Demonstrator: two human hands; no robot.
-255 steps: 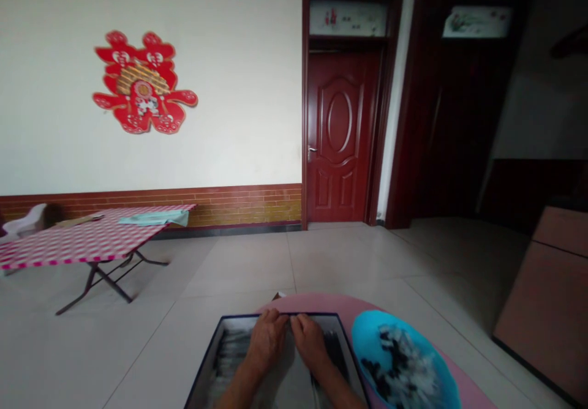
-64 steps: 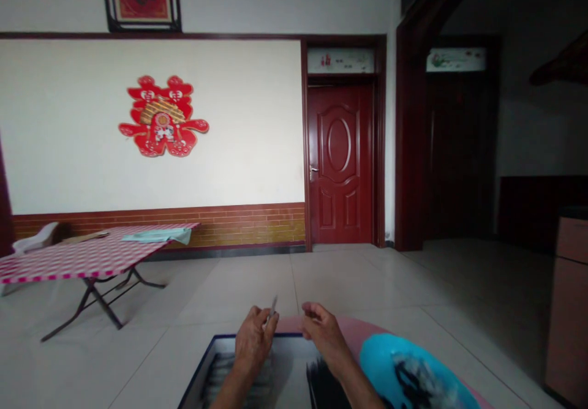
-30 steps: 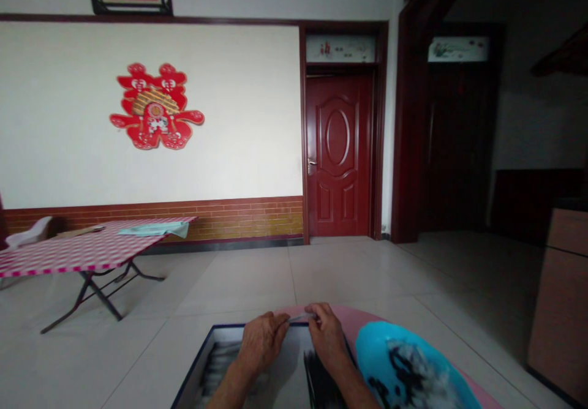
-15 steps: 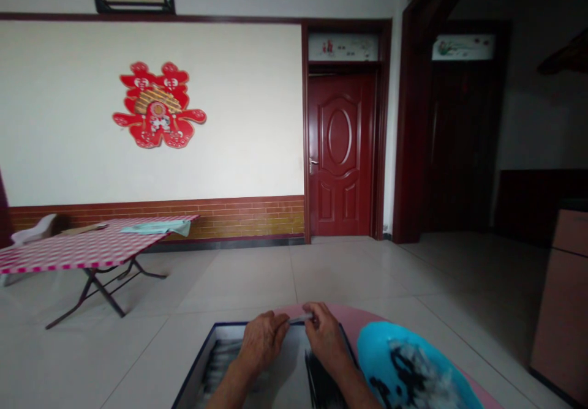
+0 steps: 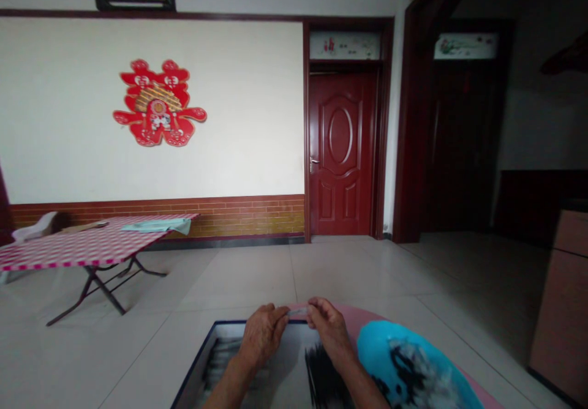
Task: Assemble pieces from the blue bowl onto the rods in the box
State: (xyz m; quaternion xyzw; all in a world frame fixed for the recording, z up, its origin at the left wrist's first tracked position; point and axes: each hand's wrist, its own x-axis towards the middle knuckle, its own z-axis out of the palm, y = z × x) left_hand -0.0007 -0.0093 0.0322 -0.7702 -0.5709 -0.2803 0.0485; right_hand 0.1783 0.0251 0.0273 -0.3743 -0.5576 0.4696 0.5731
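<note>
Between my two hands stretches a thin, pale, translucent stick-like piece [image 5: 297,311]; its exact kind is too small to make out. Its left end is pinched by my left hand [image 5: 264,334], its right end by the fingertips of my right hand [image 5: 327,326]. Both hands are above the far part of a white tray with a dark blue rim [image 5: 232,322]. Inside the tray, a bundle of thin black strips [image 5: 321,375] lies at the right, partly under my right forearm. Blurred grey, slender pieces [image 5: 220,363] lie along the left side.
A bright blue basin [image 5: 374,348] with clear and black small pieces stands right of the tray, both on a pink round surface [image 5: 353,315]. Farther off are a folding table with a checked cloth [image 5: 92,247], a red door [image 5: 340,152] and a brownish cabinet [image 5: 563,299].
My right hand has shifted slightly up and its fingers have turned on the pale piece, which now lies more level. My left hand has barely moved. More of the black bundle shows.
</note>
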